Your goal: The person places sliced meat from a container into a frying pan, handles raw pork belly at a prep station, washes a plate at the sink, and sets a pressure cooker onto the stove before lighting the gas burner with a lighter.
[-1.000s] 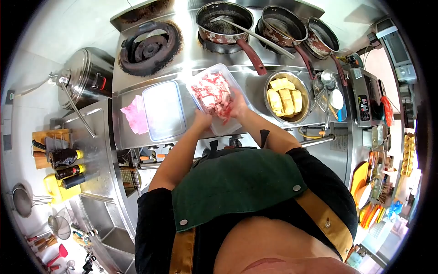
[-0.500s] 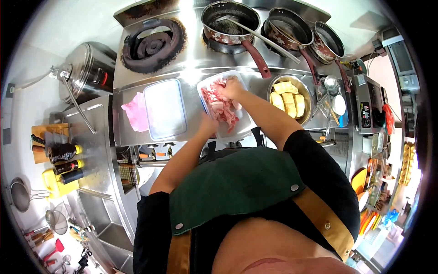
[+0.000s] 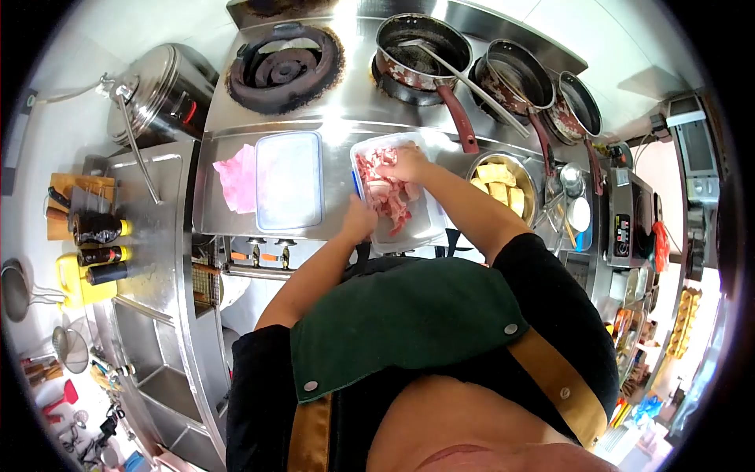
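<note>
A clear plastic container (image 3: 431, 226) holds sliced raw meat (image 3: 388, 197), pink with white fat, on the steel counter before me. My right hand (image 3: 406, 164) reaches into its far end, fingers curled into the slices; the fingertips are partly hidden. At the near left side, my left hand (image 3: 360, 219) is closed on the container's wall, beside a blue strip along that edge. Left of the container lies a clear lid with a blue rim (image 3: 289, 182), partly over a pink cloth (image 3: 236, 179). To the right, a steel bowl (image 3: 528, 175) holds several yellow blocks.
Behind the counter are a bare burner (image 3: 285, 72) and a dark pan (image 3: 423, 49) with a long utensil in it; its red handle points toward me. More pans (image 3: 519, 75) stand to the right. Ladles (image 3: 572, 179) lie beyond the bowl. Bottles (image 3: 102, 256) stand at left.
The view has shifted, so the counter appears tilted. My right hand has moved slightly nearer within the meat. My left hand, blurred before, now shows clearly at the container's left side.
</note>
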{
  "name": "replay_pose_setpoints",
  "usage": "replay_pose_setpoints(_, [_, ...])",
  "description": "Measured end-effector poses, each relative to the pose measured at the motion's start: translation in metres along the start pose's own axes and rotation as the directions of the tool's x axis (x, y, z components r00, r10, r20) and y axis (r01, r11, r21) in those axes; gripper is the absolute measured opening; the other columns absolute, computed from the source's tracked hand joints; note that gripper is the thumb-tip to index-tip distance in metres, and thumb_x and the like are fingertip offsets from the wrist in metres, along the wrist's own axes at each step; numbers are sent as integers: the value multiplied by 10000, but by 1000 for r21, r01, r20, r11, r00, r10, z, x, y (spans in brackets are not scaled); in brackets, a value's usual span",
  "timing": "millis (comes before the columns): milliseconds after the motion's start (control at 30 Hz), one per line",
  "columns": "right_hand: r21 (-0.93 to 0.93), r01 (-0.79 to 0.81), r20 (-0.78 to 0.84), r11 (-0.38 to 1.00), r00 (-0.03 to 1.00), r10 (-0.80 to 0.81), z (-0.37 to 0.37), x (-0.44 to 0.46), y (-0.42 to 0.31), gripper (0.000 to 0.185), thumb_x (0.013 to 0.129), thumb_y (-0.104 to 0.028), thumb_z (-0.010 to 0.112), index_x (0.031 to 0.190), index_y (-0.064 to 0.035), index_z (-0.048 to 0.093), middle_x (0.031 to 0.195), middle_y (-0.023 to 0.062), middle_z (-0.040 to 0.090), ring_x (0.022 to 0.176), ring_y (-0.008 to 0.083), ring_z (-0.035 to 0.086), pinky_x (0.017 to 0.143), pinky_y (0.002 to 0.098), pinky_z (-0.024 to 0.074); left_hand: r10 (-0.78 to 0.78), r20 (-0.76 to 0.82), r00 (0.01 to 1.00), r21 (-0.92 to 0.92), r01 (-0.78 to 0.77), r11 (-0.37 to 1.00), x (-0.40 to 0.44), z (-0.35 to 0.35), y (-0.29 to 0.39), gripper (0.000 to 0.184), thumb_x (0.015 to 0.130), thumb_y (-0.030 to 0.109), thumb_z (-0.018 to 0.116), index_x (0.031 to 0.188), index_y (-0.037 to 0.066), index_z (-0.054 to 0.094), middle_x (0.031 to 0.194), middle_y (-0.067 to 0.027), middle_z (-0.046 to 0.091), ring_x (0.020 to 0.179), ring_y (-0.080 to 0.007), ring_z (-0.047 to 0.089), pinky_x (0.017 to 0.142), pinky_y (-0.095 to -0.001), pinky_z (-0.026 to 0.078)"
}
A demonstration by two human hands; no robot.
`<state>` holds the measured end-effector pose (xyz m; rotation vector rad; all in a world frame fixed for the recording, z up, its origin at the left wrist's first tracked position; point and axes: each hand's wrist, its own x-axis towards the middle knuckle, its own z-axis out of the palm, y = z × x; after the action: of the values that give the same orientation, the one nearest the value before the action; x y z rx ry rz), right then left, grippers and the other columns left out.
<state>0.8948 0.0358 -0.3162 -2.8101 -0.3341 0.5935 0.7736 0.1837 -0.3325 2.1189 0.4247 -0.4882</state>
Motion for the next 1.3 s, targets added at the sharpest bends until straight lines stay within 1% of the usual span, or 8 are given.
replay_pose_setpoints(167, [-36,-17,-63,999,998,14,39,36,18,753,761,-638,377,1006,47,573,1040,282,529,1060,376,464,920,399,348,18,20,1000,18,-18,1000,5,5,-11,430,814,290,477,1060,-29,327,993,-310,515,948,-453,495,827,-464,386])
replay_pose_setpoints(233, [297,-35,142,954,990,-8,-16,7,0,757,756,-658,363,892,44,611,828,269,592,829,348,592,764,381,461,16,32,999,45,-17,999,13,11,-19,400,806,241,466,1067,-27,325,999,-311,513,958,-454,489,834,-465,381])
replay_pose_setpoints(300, [341,-186,217,922,969,115,-16,13,0,773,732,-675,385,899,46,608,853,269,590,863,350,582,791,373,450,26,46,999,41,-28,999,11,8,-16,381,794,199,456,1072,-26,324,1002,-311,512,966,-451,486,835,-459,382])
replay_pose_setpoints(400, [206,15,85,978,996,-34,-17,8,-3,782,709,-687,406,911,41,609,877,259,593,880,351,577,794,370,446,-10,67,998,17,9,1000,3,-1,-1,377,788,178,456,1078,-25,325,1005,-313,510,973,-447,484,836,-450,383])
replay_pose_setpoints(767, [253,-94,359,963,933,-4,-26,22,5,809,639,-694,513,1015,19,587,1019,230,570,960,295,554,826,335,414,-74,14,997,5,74,997,-7,-7,13,365,748,142,465,1051,-30,357,995,-315,514,967,-446,485,835,-451,383])
replay_pose_setpoints(867, [515,-156,417,843,905,-87,1,31,20,813,659,-662,535,1062,45,553,1056,219,554,995,287,531,842,348,406,-47,10,999,24,47,999,-3,-4,6,380,741,141,474,1059,-31,356,993,-311,520,966,-441,491,832,-445,389])
replay_pose_setpoints(1133, [351,54,479,935,847,-229,-46,-3,6,610,622,-498,674,952,8,589,934,128,590,827,203,557,736,316,432,-16,84,996,112,6,994,-6,-14,12,479,711,148,531,1101,-37,324,970,-304,539,931,-427,524,814,-420,423])
replay_pose_setpoints(1300, [394,39,543,918,796,-267,-55,-43,-1,552,568,-298,701,1003,-7,524,894,101,574,806,181,544,712,303,434,-118,218,969,-184,159,970,-28,-35,39,713,589,206,710,1113,-45,297,896,-203,577,859,-320,571,742,-363,464])
